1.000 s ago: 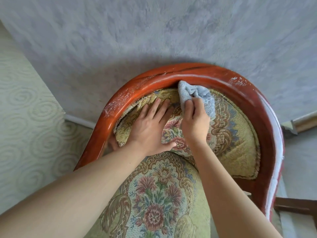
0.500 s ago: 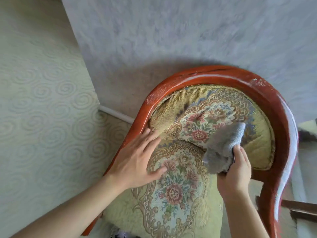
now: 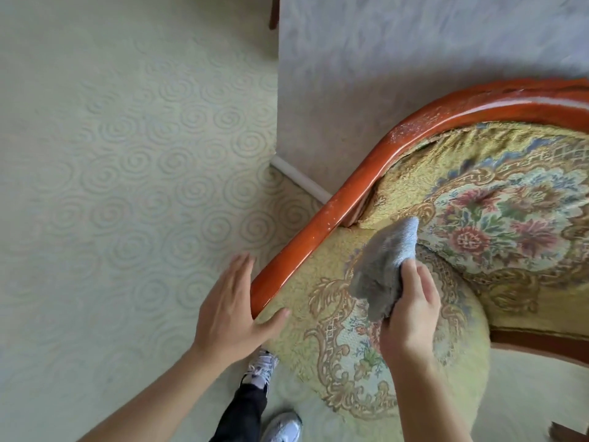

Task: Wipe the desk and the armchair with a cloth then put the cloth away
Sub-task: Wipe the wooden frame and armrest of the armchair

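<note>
Head view: left hand [image 3: 231, 309] flat, fingers straight beside armchair [image 3: 322, 231] frame; right hand [image 3: 411, 317] clutching grey cloth [image 3: 381, 266] over cushion.

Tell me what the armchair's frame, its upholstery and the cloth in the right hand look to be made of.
Frame: looks like wood under glossy reddish-brown varnish; it shows bright highlights and pale specks, dust or chipping.
Upholstery: apparently woven tapestry fabric, matte, with floral and scroll patterns on yellow-green ground.
Cloth: grey-blue, soft and nappy, probably terry or microfibre; it bunches loosely.
</note>
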`<state>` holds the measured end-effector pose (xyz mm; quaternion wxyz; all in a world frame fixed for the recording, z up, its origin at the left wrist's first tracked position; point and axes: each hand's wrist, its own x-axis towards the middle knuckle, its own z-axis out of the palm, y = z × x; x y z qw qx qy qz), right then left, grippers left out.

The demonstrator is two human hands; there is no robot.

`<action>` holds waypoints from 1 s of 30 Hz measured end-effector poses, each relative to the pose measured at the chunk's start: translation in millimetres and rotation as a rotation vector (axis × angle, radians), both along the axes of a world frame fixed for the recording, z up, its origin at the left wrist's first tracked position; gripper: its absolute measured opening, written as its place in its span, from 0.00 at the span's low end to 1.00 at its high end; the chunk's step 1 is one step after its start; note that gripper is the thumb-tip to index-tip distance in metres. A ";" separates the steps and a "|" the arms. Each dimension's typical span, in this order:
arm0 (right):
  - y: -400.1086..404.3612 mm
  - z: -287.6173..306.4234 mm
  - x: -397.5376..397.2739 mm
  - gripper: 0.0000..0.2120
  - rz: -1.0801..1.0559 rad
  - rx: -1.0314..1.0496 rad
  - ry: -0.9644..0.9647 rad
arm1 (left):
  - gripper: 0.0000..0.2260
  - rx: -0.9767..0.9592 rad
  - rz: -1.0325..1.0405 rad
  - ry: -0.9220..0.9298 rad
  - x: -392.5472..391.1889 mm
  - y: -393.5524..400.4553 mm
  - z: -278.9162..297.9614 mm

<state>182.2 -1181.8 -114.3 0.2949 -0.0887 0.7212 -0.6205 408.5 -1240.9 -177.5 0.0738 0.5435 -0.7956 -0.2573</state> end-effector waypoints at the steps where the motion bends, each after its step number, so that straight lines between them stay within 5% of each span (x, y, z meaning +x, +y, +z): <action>1: -2.2 -2.8 3.9 0.16 0.045 0.000 0.065 | 0.51 0.003 0.037 0.031 -5.5 -0.9 -0.6; 7: -18.7 -6.5 24.0 0.17 0.239 0.008 0.366 | 0.46 -0.111 0.113 0.108 -18.4 -1.7 -6.1; 13: -34.4 -12.6 39.2 0.12 0.354 -0.024 0.562 | 0.27 -0.064 0.181 0.209 -18.8 -2.1 -13.8; 16: -40.4 -17.0 40.8 0.12 0.414 -0.052 0.710 | 0.25 -0.050 0.190 0.235 -18.1 -2.7 -18.1; 23: -44.2 -51.4 61.6 0.16 1.078 -0.207 1.183 | 0.13 -0.157 0.189 0.353 -19.1 -1.6 -16.3; 26: -50.3 -63.0 38.8 0.14 1.244 -0.312 1.300 | 0.13 -0.187 0.154 0.340 -17.7 -2.5 -19.7; 30: -88.3 -57.7 -11.8 0.20 1.088 -0.045 1.300 | 0.23 -0.067 0.185 0.281 -15.8 -3.5 -20.1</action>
